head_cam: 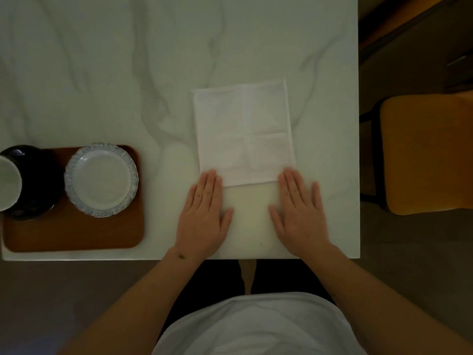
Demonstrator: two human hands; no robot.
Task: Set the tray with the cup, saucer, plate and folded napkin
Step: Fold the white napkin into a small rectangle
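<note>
A white napkin (244, 131) lies flat on the marble table, folded into a tall rectangle. My left hand (204, 213) rests flat with its fingertips on the napkin's near left corner. My right hand (299, 213) lies flat with its fingertips at the near right corner. Both hands have fingers extended and hold nothing. At the left, a brown wooden tray (76, 234) carries a white plate (101, 179) with a blue frilled rim. Beside the plate stands a dark saucer (38, 180) with a white cup (7, 183) on it, cut off by the frame's left edge.
The marble table's (128, 73) near edge runs just below my wrists and its right edge lies past the napkin. A chair with a yellow seat (425, 155) stands to the right of the table.
</note>
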